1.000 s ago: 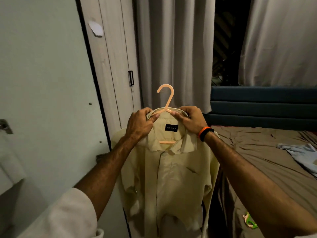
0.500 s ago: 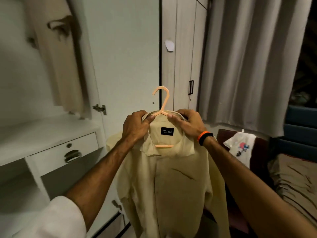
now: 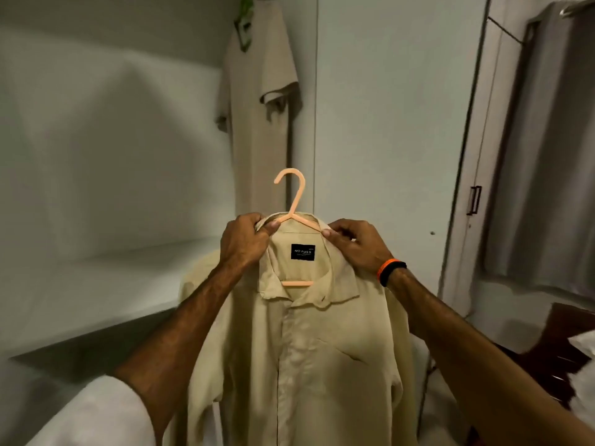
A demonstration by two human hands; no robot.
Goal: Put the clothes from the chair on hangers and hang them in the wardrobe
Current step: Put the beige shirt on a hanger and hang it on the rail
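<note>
Now, shirt: the pale yellow shirt (image 3: 309, 349) hangs on the peach hanger (image 3: 291, 201), hook upright above the collar, body draped straight down below the hands.
Grip: left hand (image 3: 246, 244) and right hand (image 3: 357, 247) each pinch the collar against a hanger shoulder, thumbs pressed to the cloth, one on either side of the neck label.
Change: over the last second the view has swung from the bed and curtain to the open wardrobe; the hold on the collar looks unchanged, and the hook now stands before the wardrobe's interior.
Meaning: dressing the hanger seems finished; what is left for this shirt is probably lifting the hook to a rail, which is not visible.
Above the grip: a beige garment (image 3: 257, 101) already hangs inside, on a green hanger (image 3: 244, 24).
Left of the grip: a white wardrobe shelf (image 3: 96, 284), blurred.
Right of the grip: closed wardrobe doors with a dark handle (image 3: 474, 201), then a grey curtain (image 3: 547, 149); low down, a dark chair (image 3: 553, 349) with white cloth (image 3: 584, 346) on it.
</note>
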